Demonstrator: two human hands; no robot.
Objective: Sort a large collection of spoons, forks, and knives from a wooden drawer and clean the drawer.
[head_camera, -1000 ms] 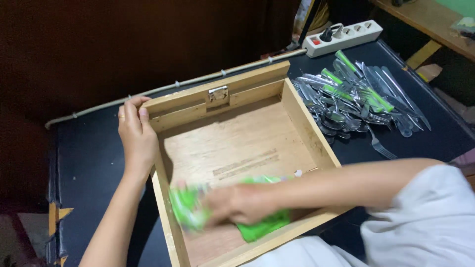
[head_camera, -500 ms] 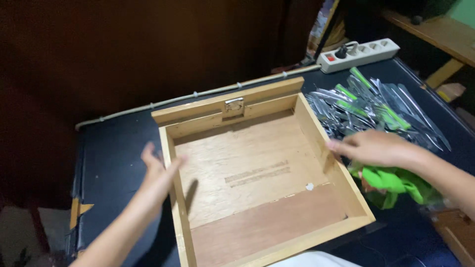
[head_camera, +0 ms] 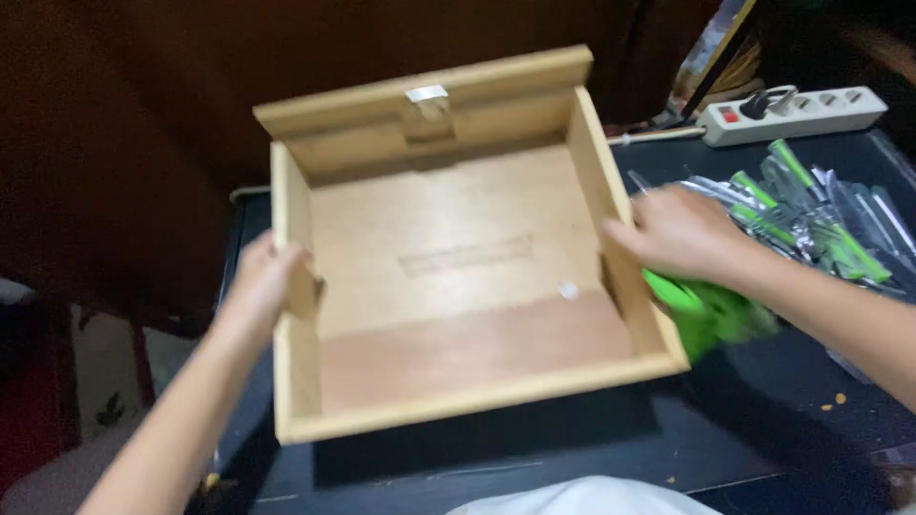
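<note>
Wooden box (head_camera: 458,257), empty inside, gripped at both side walls by left hand (head_camera: 262,286) and right hand (head_camera: 673,234)

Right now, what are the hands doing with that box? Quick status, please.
Left hand grips wooden box left wall. Right hand on right wall, green cloth beneath it. Box empty, tilted up. Cutlery pile alongside, right.

Wooden box (head_camera: 448,267) interior bare, open from above; four walls block entry from the sides. Left hand (head_camera: 262,286) clamps left wall, right hand (head_camera: 673,234) on right wall with green cloth (head_camera: 706,310) just outside it. Right of box crowded: cutlery pile (head_camera: 811,215), power strip (head_camera: 792,113) behind it. Dark tabletop (head_camera: 572,443) in front of box passable. Little room behind box.
</note>
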